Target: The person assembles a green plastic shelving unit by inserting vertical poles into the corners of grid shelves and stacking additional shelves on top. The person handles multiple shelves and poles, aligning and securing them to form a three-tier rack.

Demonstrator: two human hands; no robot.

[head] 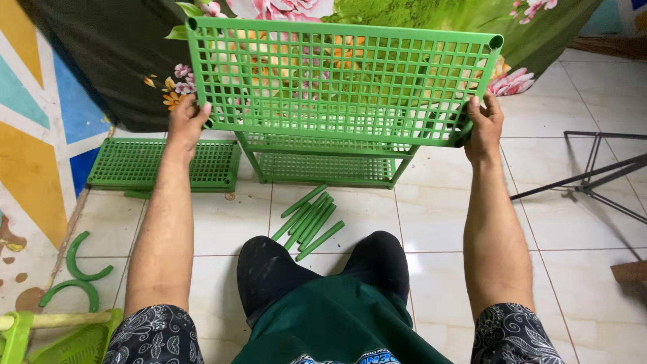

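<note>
**Holding one green shelf up, both hands on its near corners**

Gripping now: the left hand [187, 121] is clamped on the near left corner of a green plastic lattice shelf panel [337, 77], fingers curled over its edge, and the right hand [485, 123] is wrapped round the near right corner the same way. One panel, two hands, lifted and tilted with its far edge higher than the near one.

Just below the hands and past them stands a green plastic rack frame [327, 167] with two lattice tiers showing, one above the other. Beyond the left hand, off to its outer side, one more flat green lattice panel [162, 164] lies on the white tiled floor [573, 222].

Between the two forearms and nearer the body lies a loose bundle of short green plastic tubes [309, 221]; about seven, though they overlap and the count is not certain. Well back from the left hand, beside the elbow, two curved green plastic pieces [77, 273] rest on the floor. Out past the right hand, a black metal stand [593, 178] spreads its legs.
</note>
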